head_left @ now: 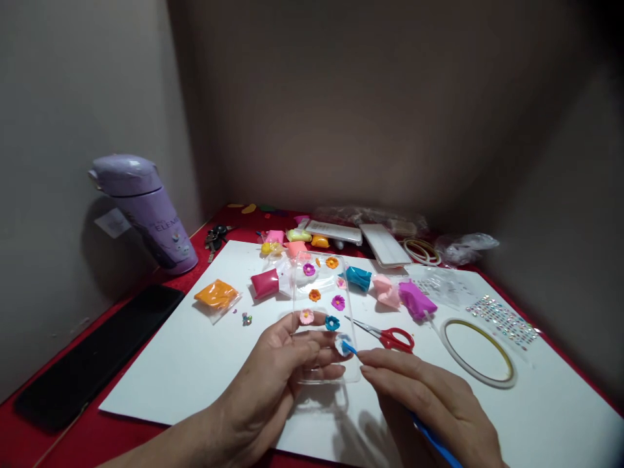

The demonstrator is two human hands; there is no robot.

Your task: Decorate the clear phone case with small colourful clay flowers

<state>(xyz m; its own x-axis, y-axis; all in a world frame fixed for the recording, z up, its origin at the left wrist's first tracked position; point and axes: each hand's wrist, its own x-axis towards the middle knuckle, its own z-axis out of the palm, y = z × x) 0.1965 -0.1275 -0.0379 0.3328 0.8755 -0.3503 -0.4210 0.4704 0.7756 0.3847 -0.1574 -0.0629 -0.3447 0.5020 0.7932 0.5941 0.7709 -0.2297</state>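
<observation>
My left hand (292, 364) holds a clear phone case (324, 344) from below and the left, its fingers showing through the plastic. Small clay flowers in purple, orange, pink and teal dot the case, among them a teal flower (332, 323) and an orange flower (314, 295). My right hand (424, 390) is closed round a blue modelling tool (433, 443). The blue tip touches a white flower (340, 343) low on the right side of the case. Red-handled scissors (397, 338) lie just beyond my right hand.
A white board (195, 377) covers the red cloth. Clay packets, including an orange packet (218, 294) and a purple packet (417, 299), lie around. At right are a tape roll (478, 352) and a gem sheet (504, 320). A purple bottle (151, 214) and black phone (97, 354) stand left.
</observation>
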